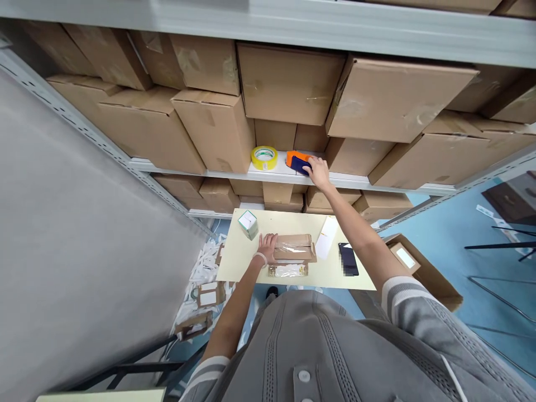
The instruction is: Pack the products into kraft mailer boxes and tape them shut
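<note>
On the pale table (234,268), my left hand (267,249) rests on the left end of a flattish brown cardboard box (293,243), its fingers stretched and spread. Shiny clear tape or film covers part of the box top. My right hand (319,172) reaches up to the shelf, its fingers closed around the right end of an orange and dark blue object (298,162); its exact kind is hard to make out. Left of that object lies a roll of clear yellow tape (264,158). A clear-wrapped packet (288,270) lies at the near side of the box.
A small white and green box (248,224) stands at the table's left. Right of the cardboard box are a white slim box (326,237) and a black phone (348,259). Stacked cartons (293,84) crowd the shelves. An open carton (435,279) sits at right, beside the table.
</note>
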`<state>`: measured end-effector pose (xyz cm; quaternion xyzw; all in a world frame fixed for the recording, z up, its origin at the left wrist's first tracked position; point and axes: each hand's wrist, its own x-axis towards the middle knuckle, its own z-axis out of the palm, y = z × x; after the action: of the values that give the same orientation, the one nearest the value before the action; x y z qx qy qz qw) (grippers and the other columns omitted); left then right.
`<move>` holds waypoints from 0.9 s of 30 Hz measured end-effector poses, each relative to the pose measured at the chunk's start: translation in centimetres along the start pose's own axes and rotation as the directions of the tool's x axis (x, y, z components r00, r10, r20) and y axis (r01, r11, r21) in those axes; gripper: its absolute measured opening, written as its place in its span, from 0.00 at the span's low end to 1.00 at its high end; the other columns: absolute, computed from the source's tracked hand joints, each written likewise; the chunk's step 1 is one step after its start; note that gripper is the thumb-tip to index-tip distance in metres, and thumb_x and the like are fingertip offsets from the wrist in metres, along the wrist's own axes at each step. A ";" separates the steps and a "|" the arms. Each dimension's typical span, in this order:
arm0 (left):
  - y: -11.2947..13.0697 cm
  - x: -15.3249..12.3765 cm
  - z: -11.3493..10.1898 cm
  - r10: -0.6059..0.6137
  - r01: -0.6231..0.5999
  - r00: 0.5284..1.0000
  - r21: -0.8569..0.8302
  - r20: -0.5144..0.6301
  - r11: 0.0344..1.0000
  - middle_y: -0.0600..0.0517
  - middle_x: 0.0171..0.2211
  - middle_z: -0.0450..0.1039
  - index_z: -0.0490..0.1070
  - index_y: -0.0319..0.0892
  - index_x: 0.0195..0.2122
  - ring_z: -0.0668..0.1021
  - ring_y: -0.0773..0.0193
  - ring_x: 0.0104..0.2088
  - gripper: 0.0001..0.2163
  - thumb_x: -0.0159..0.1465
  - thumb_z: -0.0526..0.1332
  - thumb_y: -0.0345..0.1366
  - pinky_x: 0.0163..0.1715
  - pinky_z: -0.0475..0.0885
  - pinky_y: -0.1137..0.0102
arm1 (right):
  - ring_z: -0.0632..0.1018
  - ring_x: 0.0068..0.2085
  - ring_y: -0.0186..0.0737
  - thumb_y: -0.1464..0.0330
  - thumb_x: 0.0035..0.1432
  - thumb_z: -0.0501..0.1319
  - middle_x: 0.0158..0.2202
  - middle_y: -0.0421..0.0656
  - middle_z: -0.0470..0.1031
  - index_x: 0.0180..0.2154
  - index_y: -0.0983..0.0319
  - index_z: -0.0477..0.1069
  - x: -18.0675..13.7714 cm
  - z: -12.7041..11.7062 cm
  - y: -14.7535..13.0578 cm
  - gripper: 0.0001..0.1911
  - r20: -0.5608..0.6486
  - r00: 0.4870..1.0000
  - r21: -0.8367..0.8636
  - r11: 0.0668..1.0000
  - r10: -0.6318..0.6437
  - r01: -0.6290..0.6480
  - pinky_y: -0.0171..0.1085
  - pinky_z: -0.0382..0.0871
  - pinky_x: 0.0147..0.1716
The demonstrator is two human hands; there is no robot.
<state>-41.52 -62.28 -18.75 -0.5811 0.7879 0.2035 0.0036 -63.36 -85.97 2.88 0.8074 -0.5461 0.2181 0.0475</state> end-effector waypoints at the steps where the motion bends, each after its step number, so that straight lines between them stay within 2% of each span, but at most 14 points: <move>1: 0.0 0.0 0.0 0.001 -0.001 1.000 -0.005 -0.002 1.000 0.36 0.66 0.52 0.42 0.40 0.70 0.51 0.42 0.68 0.55 0.42 0.70 0.41 0.67 0.33 0.46 | 0.67 0.53 0.54 0.59 0.69 0.44 0.55 0.54 0.71 0.52 0.65 0.68 -0.1 0.2 -0.1 0.23 0.012 1.000 -0.008 1.000 0.001 -0.001 0.47 0.57 0.52; 5: -0.2 0.1 0.3 0.011 -0.012 1.000 -0.025 -0.015 1.000 0.36 0.65 0.53 0.42 0.40 0.70 0.52 0.41 0.68 0.55 0.42 0.71 0.40 0.67 0.33 0.46 | 0.66 0.54 0.55 0.61 0.68 0.47 0.55 0.57 0.70 0.53 0.65 0.67 -0.2 0.9 -0.3 0.20 0.034 0.999 -0.018 1.000 0.008 -0.007 0.49 0.56 0.54; 10: -0.5 0.2 0.8 0.021 -0.023 0.998 -0.035 -0.054 0.999 0.35 0.64 0.55 0.44 0.38 0.69 0.53 0.41 0.67 0.55 0.42 0.71 0.40 0.66 0.33 0.45 | 0.67 0.53 0.55 0.63 0.67 0.50 0.52 0.57 0.70 0.50 0.65 0.68 -0.1 1.1 -0.2 0.17 0.010 1.000 0.065 0.998 0.005 -0.006 0.53 0.58 0.54; 13: -0.6 0.3 1.1 0.026 -0.029 0.997 -0.035 -0.075 0.999 0.35 0.64 0.55 0.45 0.37 0.69 0.54 0.41 0.67 0.55 0.41 0.71 0.39 0.66 0.34 0.45 | 0.66 0.54 0.55 0.62 0.66 0.53 0.53 0.57 0.66 0.50 0.66 0.68 -0.5 0.3 -0.9 0.17 -0.083 0.996 0.144 0.989 0.038 -0.026 0.55 0.59 0.54; 16: -0.8 0.3 1.2 0.034 -0.036 0.997 -0.038 -0.076 0.999 0.35 0.64 0.55 0.46 0.37 0.69 0.54 0.41 0.67 0.54 0.42 0.71 0.41 0.66 0.34 0.45 | 0.63 0.57 0.56 0.61 0.64 0.55 0.55 0.58 0.61 0.54 0.65 0.63 -1.9 -1.2 -2.1 0.21 -0.226 0.968 0.225 0.973 0.108 -0.056 0.57 0.57 0.56; 19: -0.8 0.4 1.0 0.034 -0.040 0.996 -0.079 -0.082 0.996 0.33 0.65 0.55 0.46 0.35 0.69 0.53 0.40 0.68 0.55 0.42 0.72 0.42 0.66 0.32 0.47 | 0.61 0.59 0.57 0.59 0.64 0.53 0.57 0.57 0.57 0.59 0.62 0.58 -4.8 -2.3 -2.9 0.24 -0.300 0.936 0.293 0.952 0.184 -0.093 0.59 0.55 0.58; 22: -0.7 0.4 0.7 0.019 -0.029 0.998 -0.160 -0.062 0.987 0.33 0.67 0.50 0.45 0.37 0.69 0.49 0.38 0.69 0.57 0.41 0.72 0.47 0.66 0.30 0.46 | 0.61 0.60 0.56 0.57 0.65 0.50 0.57 0.56 0.57 0.60 0.61 0.56 -9.3 -1.4 -2.6 0.26 -0.294 0.911 0.368 0.914 0.289 -0.171 0.58 0.56 0.58; 25: -0.2 0.0 0.7 -0.040 0.018 0.996 -0.278 -0.074 0.960 0.32 0.69 0.42 0.43 0.37 0.69 0.43 0.39 0.70 0.57 0.44 0.70 0.56 0.65 0.30 0.45 | 0.63 0.60 0.55 0.53 0.63 0.52 0.56 0.55 0.59 0.58 0.62 0.59 -15.4 1.8 -1.5 0.28 -0.144 0.888 0.467 0.821 0.438 -0.329 0.56 0.57 0.58; 27: 0.1 -0.4 0.9 -0.129 0.071 0.984 -0.391 -0.125 0.918 0.32 0.70 0.37 0.40 0.35 0.69 0.40 0.41 0.70 0.57 0.47 0.67 0.59 0.65 0.29 0.46 | 0.62 0.61 0.56 0.52 0.61 0.53 0.56 0.57 0.60 0.57 0.65 0.62 -19.6 4.6 -0.9 0.30 0.030 0.820 0.528 0.688 0.572 -0.499 0.54 0.55 0.60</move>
<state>-41.71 -61.55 -19.46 -0.6237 0.6999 0.3098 -0.1587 -67.23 -70.22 -8.99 0.5779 -0.6747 0.4144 -0.1978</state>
